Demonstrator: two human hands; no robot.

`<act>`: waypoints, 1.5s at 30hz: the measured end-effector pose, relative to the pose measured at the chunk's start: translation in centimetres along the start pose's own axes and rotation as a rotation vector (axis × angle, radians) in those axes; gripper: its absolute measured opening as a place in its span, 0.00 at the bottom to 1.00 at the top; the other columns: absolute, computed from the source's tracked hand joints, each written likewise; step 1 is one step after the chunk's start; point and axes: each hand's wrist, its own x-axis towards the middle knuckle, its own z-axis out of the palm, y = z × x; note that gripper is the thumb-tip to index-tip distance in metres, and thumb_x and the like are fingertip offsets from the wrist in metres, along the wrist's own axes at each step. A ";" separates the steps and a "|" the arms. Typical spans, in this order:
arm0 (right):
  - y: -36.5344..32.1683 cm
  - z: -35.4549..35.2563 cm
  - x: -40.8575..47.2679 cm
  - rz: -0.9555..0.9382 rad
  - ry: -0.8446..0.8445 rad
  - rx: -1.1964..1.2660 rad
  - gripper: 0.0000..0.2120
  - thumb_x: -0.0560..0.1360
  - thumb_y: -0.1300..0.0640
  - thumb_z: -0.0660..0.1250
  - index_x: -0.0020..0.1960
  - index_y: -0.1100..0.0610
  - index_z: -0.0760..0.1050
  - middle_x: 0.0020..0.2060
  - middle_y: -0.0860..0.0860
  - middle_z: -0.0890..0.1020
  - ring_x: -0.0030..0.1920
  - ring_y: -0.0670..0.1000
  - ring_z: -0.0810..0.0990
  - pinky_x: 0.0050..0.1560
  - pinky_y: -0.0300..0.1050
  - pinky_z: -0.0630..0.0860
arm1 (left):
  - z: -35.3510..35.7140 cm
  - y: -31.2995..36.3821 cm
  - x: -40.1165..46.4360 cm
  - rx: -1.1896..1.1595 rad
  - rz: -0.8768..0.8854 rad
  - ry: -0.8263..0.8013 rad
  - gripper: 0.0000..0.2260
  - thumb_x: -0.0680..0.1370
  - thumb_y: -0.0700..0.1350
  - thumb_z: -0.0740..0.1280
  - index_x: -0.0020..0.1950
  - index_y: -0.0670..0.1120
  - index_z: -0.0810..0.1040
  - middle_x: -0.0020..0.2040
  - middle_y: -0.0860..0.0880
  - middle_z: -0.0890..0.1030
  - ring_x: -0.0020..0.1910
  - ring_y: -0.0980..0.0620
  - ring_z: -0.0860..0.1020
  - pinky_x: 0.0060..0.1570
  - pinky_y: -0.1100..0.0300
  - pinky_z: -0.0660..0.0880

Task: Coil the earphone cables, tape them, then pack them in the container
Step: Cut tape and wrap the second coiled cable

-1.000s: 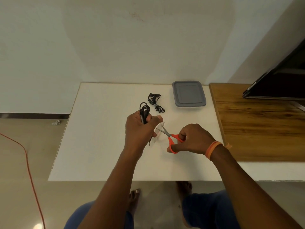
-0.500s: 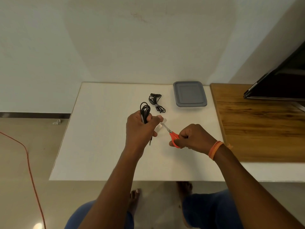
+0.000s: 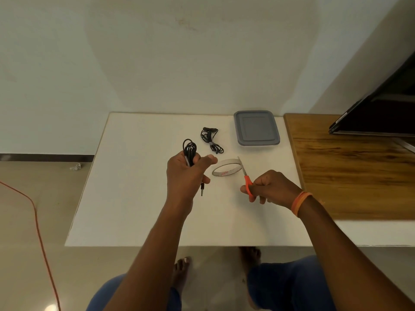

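A person seen from their own head height, looking down along two bare forearms with no sleeves in view. The right wrist wears an orange band (image 3: 299, 203) made of two or three thin stacked loops (whether thread or rubber is not clear). Below the table edge, both knees are covered by blue trousers (image 3: 285, 286), likely denim. Both feet are bare on the floor, and the left foot (image 3: 180, 271) shows a pale-painted big toenail.
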 end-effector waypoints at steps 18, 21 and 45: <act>5.3 -1.6 2.1 0.401 0.365 -0.226 0.20 0.62 0.50 0.81 0.33 0.59 0.72 0.31 0.57 0.78 0.32 0.57 0.77 0.36 0.45 0.77 | 0.5 -0.4 -0.2 0.050 0.011 -0.030 0.15 0.73 0.41 0.73 0.36 0.45 0.67 0.42 0.44 0.86 0.43 0.43 0.84 0.38 0.52 0.76; 5.4 -1.3 2.7 0.426 0.339 -0.242 0.14 0.65 0.54 0.79 0.41 0.61 0.77 0.41 0.61 0.84 0.42 0.61 0.83 0.46 0.55 0.82 | 0.6 -0.4 -0.2 0.053 0.012 -0.035 0.15 0.73 0.41 0.73 0.35 0.46 0.66 0.41 0.45 0.86 0.43 0.44 0.84 0.38 0.52 0.77; 2.7 -2.1 0.4 0.037 0.750 -0.116 0.13 0.70 0.68 0.71 0.52 0.58 0.77 0.57 0.59 0.73 0.46 0.53 0.74 0.37 0.36 0.69 | 0.6 -1.0 0.0 0.085 0.021 -0.045 0.15 0.71 0.43 0.74 0.36 0.46 0.68 0.44 0.37 0.84 0.42 0.44 0.85 0.40 0.50 0.79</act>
